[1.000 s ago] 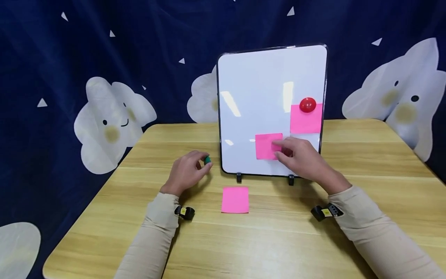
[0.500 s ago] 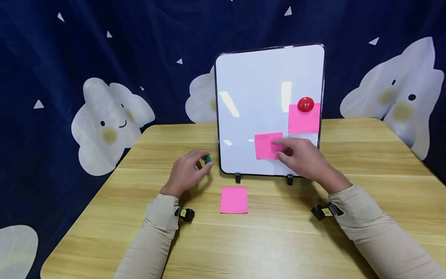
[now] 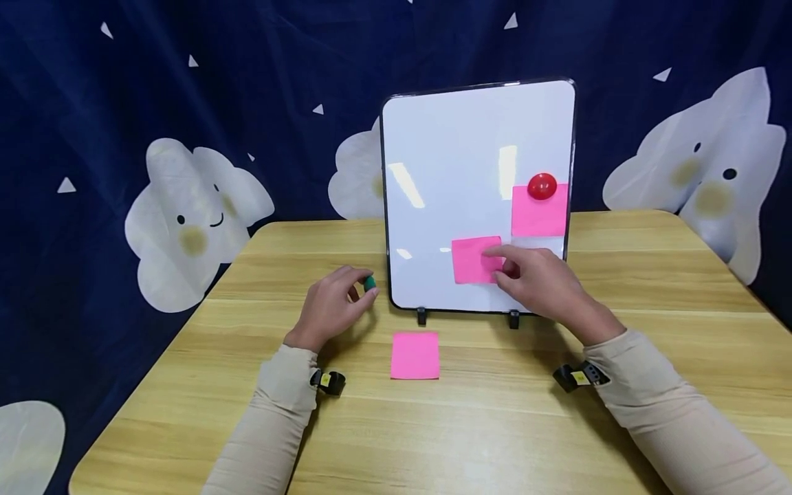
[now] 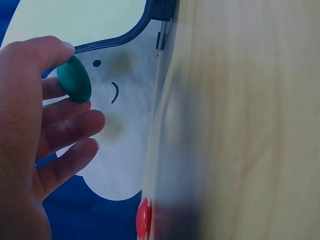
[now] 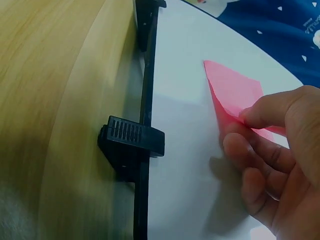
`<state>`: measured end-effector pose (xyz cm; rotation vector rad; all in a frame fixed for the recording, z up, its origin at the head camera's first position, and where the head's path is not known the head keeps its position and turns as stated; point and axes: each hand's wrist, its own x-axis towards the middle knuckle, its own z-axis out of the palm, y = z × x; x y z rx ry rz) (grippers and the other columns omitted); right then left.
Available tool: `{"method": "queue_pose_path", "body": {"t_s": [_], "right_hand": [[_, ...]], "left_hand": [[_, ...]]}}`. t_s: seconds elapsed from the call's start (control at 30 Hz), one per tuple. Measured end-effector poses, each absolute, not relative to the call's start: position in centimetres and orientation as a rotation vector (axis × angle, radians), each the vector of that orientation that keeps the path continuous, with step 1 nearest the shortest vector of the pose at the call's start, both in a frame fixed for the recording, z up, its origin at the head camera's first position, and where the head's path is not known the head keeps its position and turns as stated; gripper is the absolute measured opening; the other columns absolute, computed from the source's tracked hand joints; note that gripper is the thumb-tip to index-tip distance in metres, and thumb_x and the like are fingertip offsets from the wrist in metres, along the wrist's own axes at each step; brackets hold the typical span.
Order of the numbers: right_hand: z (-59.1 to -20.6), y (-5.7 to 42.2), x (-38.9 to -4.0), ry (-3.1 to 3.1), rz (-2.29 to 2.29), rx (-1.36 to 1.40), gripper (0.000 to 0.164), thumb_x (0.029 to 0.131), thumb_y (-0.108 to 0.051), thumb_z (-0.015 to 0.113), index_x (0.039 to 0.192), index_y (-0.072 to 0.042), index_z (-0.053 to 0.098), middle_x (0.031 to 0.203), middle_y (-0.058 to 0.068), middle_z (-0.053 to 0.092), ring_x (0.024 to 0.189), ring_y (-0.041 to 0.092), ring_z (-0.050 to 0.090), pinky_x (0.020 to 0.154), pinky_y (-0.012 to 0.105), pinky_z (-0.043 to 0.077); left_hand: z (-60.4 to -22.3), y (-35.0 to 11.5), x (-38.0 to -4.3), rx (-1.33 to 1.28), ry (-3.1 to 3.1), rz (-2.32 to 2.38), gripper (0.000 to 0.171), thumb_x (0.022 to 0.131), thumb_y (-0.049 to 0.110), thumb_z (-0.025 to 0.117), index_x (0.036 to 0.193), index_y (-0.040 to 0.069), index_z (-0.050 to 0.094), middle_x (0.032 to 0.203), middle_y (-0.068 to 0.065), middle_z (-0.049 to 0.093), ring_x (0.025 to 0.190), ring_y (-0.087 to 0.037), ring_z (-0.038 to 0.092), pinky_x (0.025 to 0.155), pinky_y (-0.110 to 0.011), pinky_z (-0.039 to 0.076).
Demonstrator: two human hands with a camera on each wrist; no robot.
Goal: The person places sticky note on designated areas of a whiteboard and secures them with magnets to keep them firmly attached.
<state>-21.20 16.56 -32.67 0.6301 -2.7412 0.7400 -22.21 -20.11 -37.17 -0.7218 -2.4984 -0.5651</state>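
The surface is a pale wooden top with lengthwise grain and rounded corners, reaching back to a dark blue curtain. White clouds with drawn faces and small white triangles are scattered over the cloth, which hangs in soft folds. Light shines dully on the near part of the wood, and bright reflections lie on the whiteboard. This board, edged in black, stands tilted on two black feet toward the back of the surface.

On its right side, a red magnet sits over the top edge of an upper pink note. Lower and further left, a second pink note is against the board, its right part pinched by the fingers of the right hand; one edge bends away from the board. A third pink note lies flat on the wood in front.

Just left of the board, the left hand grips a green magnet between thumb and fingertips, its other fingers loosely bent. A red round object shows near the edge of the surface in the left wrist view. Both arms wear beige sleeves.
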Motion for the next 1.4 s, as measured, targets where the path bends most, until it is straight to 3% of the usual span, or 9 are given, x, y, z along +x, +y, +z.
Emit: {"method": "queue_pose_path", "body": {"t_s": [0.73,1.13,1.4], "right_hand": [[-33.0,16.5,-21.1,-2.712,0.636,0.640,0.038,0.090,-0.013,0.073,0.127,-0.014,0.065,0.068,-0.003,0.059,0.060,0.016,0.053,0.057,0.033,0.043],[-33.8,16.5,-21.3,-2.636,0.553,0.659,0.033,0.091,-0.014,0.071,0.123,-0.014,0.064,0.058,-0.004,0.049,0.052,0.015,0.046,0.047,0.031,0.035],[-33.9,16.4,-21.3,-2.578,0.511,0.679,0.034,0.088,-0.011,0.074,0.121,-0.014,0.064,0.065,-0.003,0.054,0.058,0.015,0.050,0.050,0.030,0.039]], "left_hand": [[-37.1,-20.0,-22.1,-0.727,-2.492,-0.551,0.036,0.093,0.036,0.071,0.117,0.009,0.072,0.098,0.001,0.069,0.069,-0.007,0.059,0.057,-0.028,0.048],[-36.6,-19.8,-22.1,-0.736,-2.464,-0.595,0.033,0.093,0.034,0.070,0.116,0.011,0.072,0.097,-0.001,0.070,0.069,-0.009,0.061,0.059,-0.029,0.050],[-35.8,-18.6,-22.2,-0.751,-2.459,-0.592,0.034,0.094,0.035,0.070,0.118,0.011,0.072,0.099,0.002,0.068,0.070,-0.010,0.061,0.059,-0.027,0.048]]}}
